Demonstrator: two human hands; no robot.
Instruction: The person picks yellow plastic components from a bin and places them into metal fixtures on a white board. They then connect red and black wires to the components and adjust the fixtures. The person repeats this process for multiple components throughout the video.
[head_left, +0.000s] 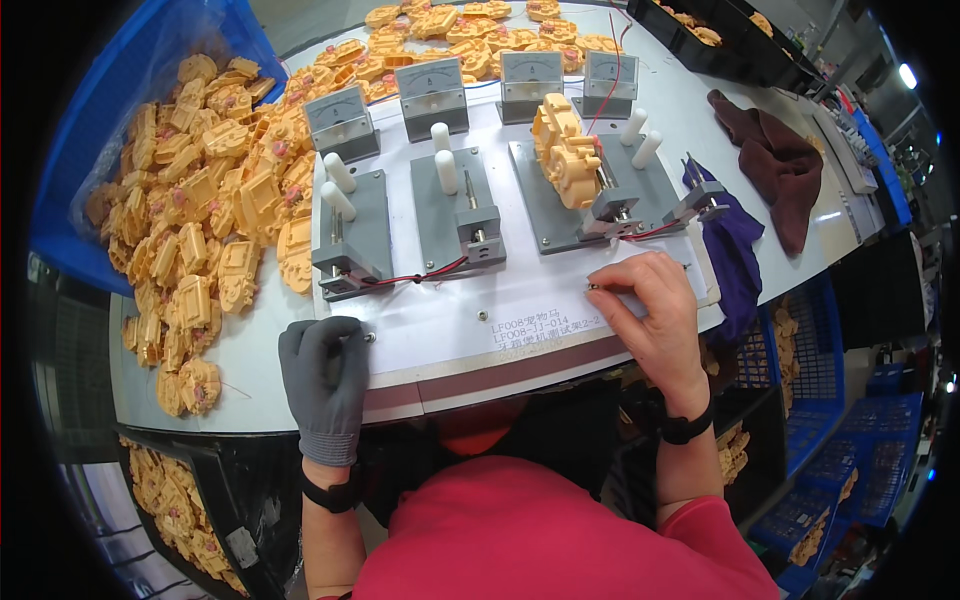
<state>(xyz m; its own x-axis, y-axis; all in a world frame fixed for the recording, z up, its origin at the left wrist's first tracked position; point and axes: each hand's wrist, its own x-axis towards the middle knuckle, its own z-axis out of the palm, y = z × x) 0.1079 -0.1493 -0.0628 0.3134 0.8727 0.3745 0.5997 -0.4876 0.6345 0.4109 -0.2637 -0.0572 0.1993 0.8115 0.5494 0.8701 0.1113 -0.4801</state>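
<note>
Both hands rest on the front edge of a white rectangular test board lying on the pale tabletop. The left hand, in a dark grey knitted glove, lies palm down with its fingers curled loosely over the board's near left corner, beside a small metal screw head; it grips nothing. The bare right hand sits at the board's near right side, its fingers bent and its fingertips pressed together on a small metal button set in the board; whether anything is pinched between them I cannot tell. Each wrist wears a black band.

On the board stand three grey metal clamp fixtures with white cylindrical pegs: left, middle and right. An orange moulded plastic gearbox housing sits upright in the right fixture, well beyond the right hand. Red and black wires run between the fixtures. Four grey square dial meters line the board's far edge.

A large heap of orange plastic housings covers the tabletop to the left, spilling from a blue plastic bag. A brown cloth and a purple cloth lie to the right
</note>
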